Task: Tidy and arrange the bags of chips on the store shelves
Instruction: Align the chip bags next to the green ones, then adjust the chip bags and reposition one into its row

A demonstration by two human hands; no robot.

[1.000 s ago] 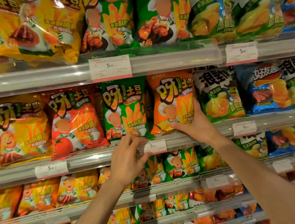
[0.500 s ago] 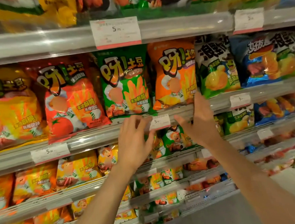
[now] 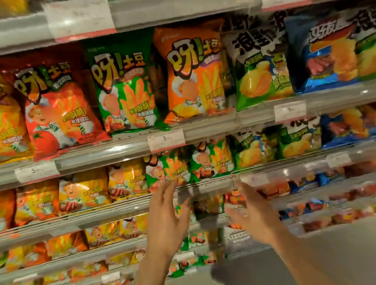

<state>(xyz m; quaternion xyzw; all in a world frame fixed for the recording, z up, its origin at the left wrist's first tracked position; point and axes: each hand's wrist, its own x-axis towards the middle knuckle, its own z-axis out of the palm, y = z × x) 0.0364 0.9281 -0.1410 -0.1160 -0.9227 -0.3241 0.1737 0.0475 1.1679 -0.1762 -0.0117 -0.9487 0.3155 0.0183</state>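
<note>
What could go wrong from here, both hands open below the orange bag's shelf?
1. The red bag overhangs the shelf lip and could slide off.
2. The left hand and right hand are open near the small green bags; a reach might topple them. The frame is blurred.

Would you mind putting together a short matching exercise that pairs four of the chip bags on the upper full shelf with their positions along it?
Column one:
1. red bag
2. green bag
3. orange bag
4. blue bag

Column two:
A. directly right of the green bag
B. furthest right of the four
C. furthest left of the four
D. between the red and orange bags

Pairs: 1-C, 2-D, 3-A, 4-B
</note>
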